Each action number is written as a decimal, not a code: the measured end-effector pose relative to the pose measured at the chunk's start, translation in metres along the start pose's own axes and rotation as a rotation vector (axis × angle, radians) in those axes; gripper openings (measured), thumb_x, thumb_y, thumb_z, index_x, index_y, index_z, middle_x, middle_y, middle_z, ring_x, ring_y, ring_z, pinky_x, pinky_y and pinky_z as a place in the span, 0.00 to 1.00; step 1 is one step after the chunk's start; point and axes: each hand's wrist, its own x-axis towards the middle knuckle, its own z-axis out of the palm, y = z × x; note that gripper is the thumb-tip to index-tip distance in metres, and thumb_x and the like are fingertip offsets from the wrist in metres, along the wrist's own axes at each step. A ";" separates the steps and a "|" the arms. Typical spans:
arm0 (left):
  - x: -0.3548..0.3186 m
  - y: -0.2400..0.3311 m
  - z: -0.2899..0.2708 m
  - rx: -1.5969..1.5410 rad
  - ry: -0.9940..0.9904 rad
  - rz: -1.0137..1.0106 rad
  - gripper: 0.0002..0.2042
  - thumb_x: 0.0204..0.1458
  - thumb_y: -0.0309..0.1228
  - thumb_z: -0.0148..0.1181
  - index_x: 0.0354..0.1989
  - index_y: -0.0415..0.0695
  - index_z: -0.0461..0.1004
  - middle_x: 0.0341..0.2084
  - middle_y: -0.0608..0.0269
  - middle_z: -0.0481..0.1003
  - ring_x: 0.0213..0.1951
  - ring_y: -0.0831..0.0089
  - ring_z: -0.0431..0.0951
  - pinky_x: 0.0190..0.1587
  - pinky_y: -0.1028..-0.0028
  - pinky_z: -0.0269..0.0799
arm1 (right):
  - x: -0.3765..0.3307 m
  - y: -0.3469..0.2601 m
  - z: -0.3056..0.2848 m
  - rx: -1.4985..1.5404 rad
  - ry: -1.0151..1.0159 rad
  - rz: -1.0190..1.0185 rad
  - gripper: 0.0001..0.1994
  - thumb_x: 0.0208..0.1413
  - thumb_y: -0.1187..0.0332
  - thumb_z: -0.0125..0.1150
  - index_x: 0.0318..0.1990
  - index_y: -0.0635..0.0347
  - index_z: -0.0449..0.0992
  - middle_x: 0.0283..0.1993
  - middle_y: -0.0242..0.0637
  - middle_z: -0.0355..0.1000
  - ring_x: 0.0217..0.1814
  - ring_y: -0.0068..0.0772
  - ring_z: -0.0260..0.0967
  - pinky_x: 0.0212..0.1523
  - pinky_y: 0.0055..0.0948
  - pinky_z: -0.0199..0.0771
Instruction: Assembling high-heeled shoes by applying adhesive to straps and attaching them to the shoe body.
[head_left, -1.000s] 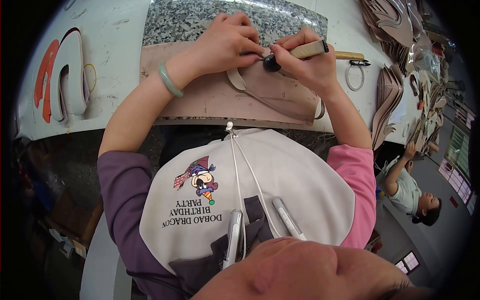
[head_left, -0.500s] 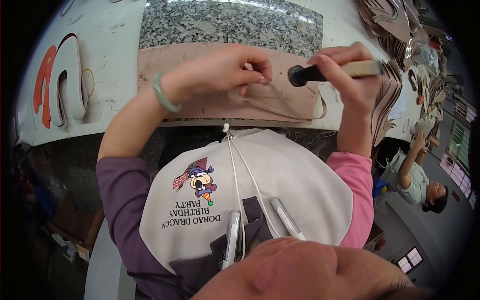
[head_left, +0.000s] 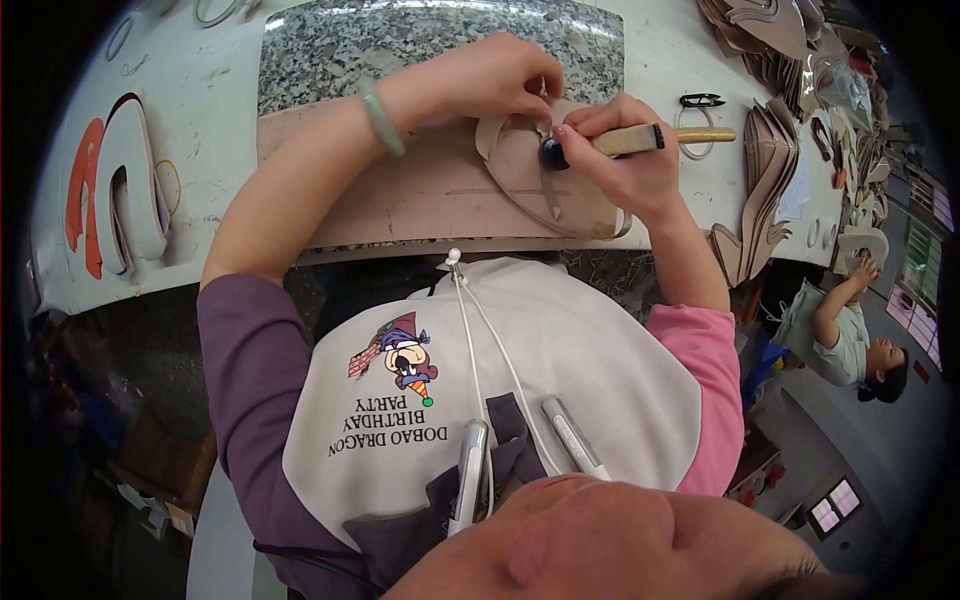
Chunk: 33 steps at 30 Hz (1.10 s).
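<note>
Right hand [head_left: 625, 165] clamped on a hammer [head_left: 640, 139] lying crosswise, black head at left touching the beige leather piece [head_left: 545, 185], wooden handle pointing right. Left hand [head_left: 480, 80] pinching that piece's upper edge on the pink board [head_left: 400, 195] over the granite slab [head_left: 420, 45]. Back down on the leather after being raised half a second ago.

1. The left hand [head_left: 478, 82] covers the top of the beige leather piece [head_left: 545, 185], hiding where its fingertips press.
2. The right hand [head_left: 625, 165] wraps the hammer [head_left: 630, 140], concealing most of its handle.
3. The stacked leather pieces [head_left: 765, 165] at the bench's right edge blur toward the rim, too small to count.
</note>
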 end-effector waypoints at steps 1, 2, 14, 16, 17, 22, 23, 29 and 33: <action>-0.009 -0.001 0.002 -0.170 0.052 -0.058 0.15 0.49 0.23 0.61 0.47 0.37 0.74 0.30 0.61 0.76 0.30 0.73 0.78 0.35 0.77 0.74 | -0.002 0.004 0.000 -0.056 0.001 0.001 0.09 0.42 0.81 0.68 0.24 0.63 0.71 0.30 0.41 0.78 0.26 0.25 0.71 0.29 0.18 0.70; -0.018 -0.001 0.005 -0.339 0.106 -0.117 0.17 0.50 0.23 0.60 0.50 0.36 0.72 0.31 0.60 0.76 0.30 0.73 0.78 0.35 0.77 0.74 | -0.003 0.005 0.000 -0.111 0.002 0.002 0.09 0.42 0.80 0.68 0.24 0.62 0.71 0.30 0.40 0.78 0.26 0.25 0.71 0.29 0.18 0.70; -0.097 -0.021 -0.020 -0.682 0.111 -0.295 0.21 0.49 0.23 0.62 0.54 0.42 0.71 0.47 0.59 0.71 0.33 0.75 0.73 0.39 0.79 0.71 | 0.000 0.009 0.002 -0.253 0.032 -0.135 0.09 0.41 0.79 0.68 0.21 0.59 0.72 0.27 0.32 0.78 0.27 0.22 0.68 0.33 0.18 0.67; -0.096 -0.015 -0.030 -0.113 0.119 -0.236 0.17 0.50 0.24 0.62 0.51 0.45 0.74 0.47 0.62 0.71 0.36 0.74 0.73 0.41 0.78 0.71 | -0.002 0.007 0.002 -0.229 0.027 -0.108 0.08 0.41 0.79 0.68 0.22 0.60 0.72 0.27 0.33 0.78 0.27 0.22 0.68 0.32 0.18 0.68; -0.094 -0.014 -0.032 0.172 0.118 -0.199 0.16 0.50 0.24 0.62 0.49 0.46 0.76 0.47 0.64 0.71 0.38 0.73 0.73 0.42 0.77 0.71 | -0.003 0.006 0.002 -0.217 0.027 -0.093 0.08 0.42 0.79 0.68 0.22 0.60 0.72 0.28 0.34 0.78 0.26 0.22 0.68 0.31 0.18 0.68; -0.037 -0.006 -0.001 0.727 0.386 0.656 0.11 0.46 0.32 0.63 0.40 0.49 0.79 0.43 0.69 0.75 0.44 0.66 0.71 0.45 0.70 0.70 | -0.011 0.012 -0.001 -0.121 0.094 -0.069 0.08 0.43 0.80 0.68 0.24 0.62 0.72 0.29 0.37 0.78 0.26 0.23 0.70 0.29 0.18 0.70; -0.028 -0.009 0.004 0.727 0.378 0.662 0.11 0.46 0.32 0.63 0.40 0.49 0.79 0.43 0.69 0.75 0.44 0.66 0.71 0.45 0.70 0.70 | -0.012 0.010 -0.002 -0.121 0.102 -0.065 0.08 0.43 0.80 0.68 0.24 0.62 0.72 0.29 0.37 0.78 0.26 0.23 0.70 0.29 0.18 0.70; 0.008 -0.015 0.027 0.630 0.266 0.625 0.08 0.49 0.30 0.59 0.37 0.47 0.79 0.38 0.66 0.76 0.37 0.65 0.74 0.40 0.68 0.72 | -0.023 -0.005 -0.020 -0.091 0.160 0.013 0.09 0.44 0.80 0.69 0.25 0.63 0.72 0.31 0.40 0.78 0.27 0.23 0.71 0.28 0.17 0.71; 0.003 0.002 0.040 0.482 0.155 0.287 0.08 0.50 0.29 0.57 0.37 0.47 0.79 0.35 0.65 0.75 0.31 0.64 0.75 0.37 0.68 0.73 | -0.028 -0.009 -0.031 0.025 0.259 0.035 0.09 0.43 0.80 0.69 0.25 0.62 0.72 0.31 0.40 0.78 0.27 0.23 0.72 0.28 0.17 0.71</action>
